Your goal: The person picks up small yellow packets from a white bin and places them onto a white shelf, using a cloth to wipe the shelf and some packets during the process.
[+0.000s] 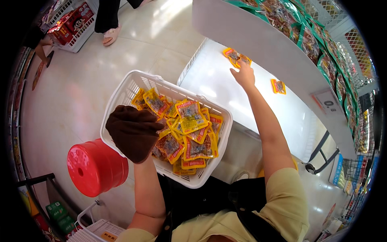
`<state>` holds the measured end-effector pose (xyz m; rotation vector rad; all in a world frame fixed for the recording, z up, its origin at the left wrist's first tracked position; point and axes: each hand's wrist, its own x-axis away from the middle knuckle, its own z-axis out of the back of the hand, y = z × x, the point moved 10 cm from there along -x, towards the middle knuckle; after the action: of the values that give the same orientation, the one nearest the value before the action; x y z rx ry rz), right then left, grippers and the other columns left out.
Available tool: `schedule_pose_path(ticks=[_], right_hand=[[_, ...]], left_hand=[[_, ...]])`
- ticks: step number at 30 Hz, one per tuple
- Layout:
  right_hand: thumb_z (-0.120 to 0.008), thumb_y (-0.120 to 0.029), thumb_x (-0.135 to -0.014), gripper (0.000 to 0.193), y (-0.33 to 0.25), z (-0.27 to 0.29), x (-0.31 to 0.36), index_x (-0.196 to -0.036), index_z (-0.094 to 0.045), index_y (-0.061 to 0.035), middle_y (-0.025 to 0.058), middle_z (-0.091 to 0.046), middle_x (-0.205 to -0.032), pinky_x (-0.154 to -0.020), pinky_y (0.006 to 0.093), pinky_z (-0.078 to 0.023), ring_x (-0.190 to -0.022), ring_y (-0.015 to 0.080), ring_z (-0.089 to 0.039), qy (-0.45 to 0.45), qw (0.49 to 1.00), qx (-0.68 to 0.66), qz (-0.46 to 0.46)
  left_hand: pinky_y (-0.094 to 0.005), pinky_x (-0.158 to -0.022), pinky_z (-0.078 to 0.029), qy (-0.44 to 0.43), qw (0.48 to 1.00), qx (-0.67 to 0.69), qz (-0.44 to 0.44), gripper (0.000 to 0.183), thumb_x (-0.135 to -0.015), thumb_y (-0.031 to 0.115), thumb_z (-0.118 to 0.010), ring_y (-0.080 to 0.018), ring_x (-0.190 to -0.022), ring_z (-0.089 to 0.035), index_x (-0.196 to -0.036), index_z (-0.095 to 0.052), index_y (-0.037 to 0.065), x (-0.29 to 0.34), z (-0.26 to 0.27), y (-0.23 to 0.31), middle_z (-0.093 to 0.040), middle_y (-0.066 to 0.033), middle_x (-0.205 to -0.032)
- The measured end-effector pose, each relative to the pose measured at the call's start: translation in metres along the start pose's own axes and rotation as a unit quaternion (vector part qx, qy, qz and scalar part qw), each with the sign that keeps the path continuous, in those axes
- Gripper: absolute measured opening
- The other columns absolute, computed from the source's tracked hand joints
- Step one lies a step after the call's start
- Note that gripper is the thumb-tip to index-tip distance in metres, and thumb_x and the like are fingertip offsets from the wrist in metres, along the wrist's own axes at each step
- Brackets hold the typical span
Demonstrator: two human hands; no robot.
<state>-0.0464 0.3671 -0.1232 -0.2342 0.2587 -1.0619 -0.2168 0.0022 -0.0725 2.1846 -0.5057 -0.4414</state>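
Observation:
My left hand is hidden by a dark brown cloth (135, 131) that bunches over the left side of a white plastic basket (113, 97). Inside the basket lies a heap of yellow-and-red snack packets (192, 117) with clear windows. My right hand (243, 75) reaches out over a white shelf (211, 76), its thumb spread to the side and its fingertips touching a pair of snack packets (234, 57). Farther right on the same shelf lies a single snack packet (278, 86).
A red plastic stool (96, 167) stands left of the basket. Above the shelf, a grey-white panel (262, 40) fronts green-edged bags (310, 44). Another person's foot (111, 36) is at the top, near a white basket with red boxes (74, 24). A white cart (96, 230) sits lower left.

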Motion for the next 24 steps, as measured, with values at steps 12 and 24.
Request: schedule_pose_path(ticks=[12,24], right_hand=[[-0.053,-0.037,-0.077,0.058,0.031,-0.054,-0.031,-0.128,-0.028,-0.0240,0.0126,-0.033,-0.126,-0.087,0.0433,-0.037,-0.116,0.0325,-0.032,-0.095,0.977,0.189,-0.035],[-0.043,-0.012,-0.078,0.019,0.120,-0.135,-0.100,-0.090,-0.052,0.0000,0.0121,-0.059,-0.077,-0.057,0.0366,-0.046,-0.072,0.0262,-0.058,0.011,0.948,0.303,0.096]], left_hand=[[-0.0267,-0.063,-0.035,-0.220,0.811,-0.433,-0.326,0.005,-0.033,0.014,-0.052,-0.0116,-0.055,-0.055,-0.034,-0.049,0.011,0.023,-0.075,0.034,-0.056,-0.0014,-0.047],[-0.0289,-0.080,-0.034,-0.168,0.838,-0.480,-0.197,0.012,-0.035,0.001,-0.052,-0.0167,-0.073,-0.049,-0.045,-0.056,0.007,0.016,-0.057,-0.008,-0.055,-0.0025,-0.061]])
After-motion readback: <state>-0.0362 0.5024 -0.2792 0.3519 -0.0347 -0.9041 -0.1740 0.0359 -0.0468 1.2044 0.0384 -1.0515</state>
